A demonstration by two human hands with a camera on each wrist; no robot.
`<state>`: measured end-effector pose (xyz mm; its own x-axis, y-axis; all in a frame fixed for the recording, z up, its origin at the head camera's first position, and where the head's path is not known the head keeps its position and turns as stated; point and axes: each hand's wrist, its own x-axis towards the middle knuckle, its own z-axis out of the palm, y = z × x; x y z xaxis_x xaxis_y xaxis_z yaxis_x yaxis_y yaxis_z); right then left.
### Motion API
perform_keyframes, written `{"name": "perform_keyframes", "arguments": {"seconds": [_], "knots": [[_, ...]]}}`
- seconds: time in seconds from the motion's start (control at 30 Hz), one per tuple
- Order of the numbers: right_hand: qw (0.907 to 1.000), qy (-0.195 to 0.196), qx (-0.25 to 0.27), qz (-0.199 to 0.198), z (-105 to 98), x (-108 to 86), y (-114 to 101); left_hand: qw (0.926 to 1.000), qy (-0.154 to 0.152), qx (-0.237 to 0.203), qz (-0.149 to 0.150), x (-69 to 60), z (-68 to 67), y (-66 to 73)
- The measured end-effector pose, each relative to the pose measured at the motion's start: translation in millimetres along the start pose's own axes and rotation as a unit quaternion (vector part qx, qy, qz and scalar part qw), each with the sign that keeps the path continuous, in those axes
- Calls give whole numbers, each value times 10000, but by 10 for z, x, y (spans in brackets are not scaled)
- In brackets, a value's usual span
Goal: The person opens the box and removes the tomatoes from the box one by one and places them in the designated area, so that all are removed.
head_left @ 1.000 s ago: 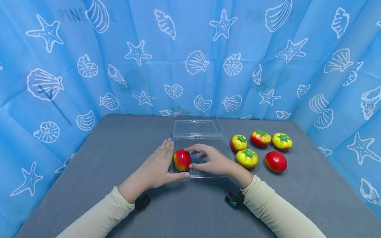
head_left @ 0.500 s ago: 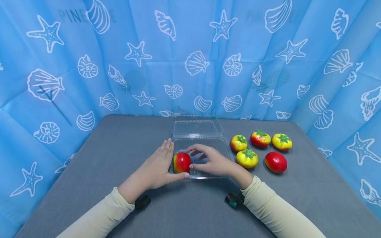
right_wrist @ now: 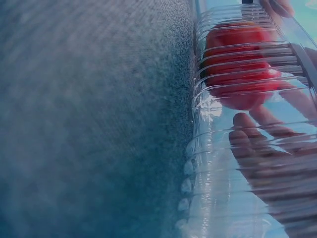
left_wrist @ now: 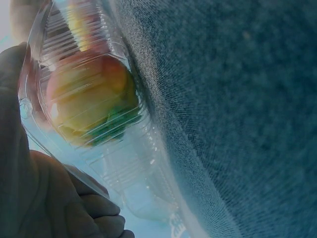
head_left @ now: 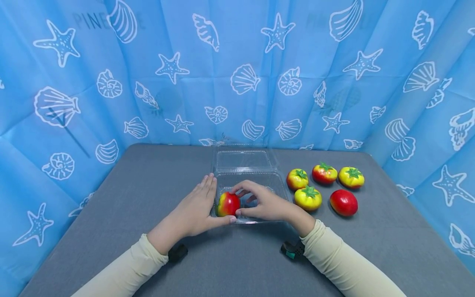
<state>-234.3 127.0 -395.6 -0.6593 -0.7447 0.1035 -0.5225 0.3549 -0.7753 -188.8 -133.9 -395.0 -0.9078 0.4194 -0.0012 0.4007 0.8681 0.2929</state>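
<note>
A clear plastic clamshell box (head_left: 259, 179) lies with its lid (head_left: 243, 159) folded back. In its front left corner is a red and yellow toy tomato (head_left: 229, 204), its green leaf top seen through the plastic in the left wrist view (left_wrist: 111, 124). My right hand (head_left: 265, 202) reaches into the box, with curved fingers and thumb on the tomato's right side. My left hand (head_left: 194, 208) rests along the box's left wall, fingers straight, thumb stretched along the front edge. Ribbed plastic partly blurs the tomato and right fingers in the right wrist view.
To the right of the box lie several more toy tomatoes, among them a yellow one (head_left: 308, 198) and a red one (head_left: 344, 202). Everything is on a grey cloth-covered table (head_left: 237, 264). A blue shell-patterned curtain (head_left: 230, 103) hangs behind and at both sides.
The toy tomato has turned in the box's corner, and its yellow part now shows more on the left. My right fingers have shifted slightly with it; the left hand stays put.
</note>
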Motion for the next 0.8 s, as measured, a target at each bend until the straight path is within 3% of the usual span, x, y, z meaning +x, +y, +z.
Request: {"name": "perform_keyframes", "arguments": {"seconds": [0.8], "knots": [[9998,186,-29,64,-45,-21,-33,10000,18,73,-45,5,6,10]]}}
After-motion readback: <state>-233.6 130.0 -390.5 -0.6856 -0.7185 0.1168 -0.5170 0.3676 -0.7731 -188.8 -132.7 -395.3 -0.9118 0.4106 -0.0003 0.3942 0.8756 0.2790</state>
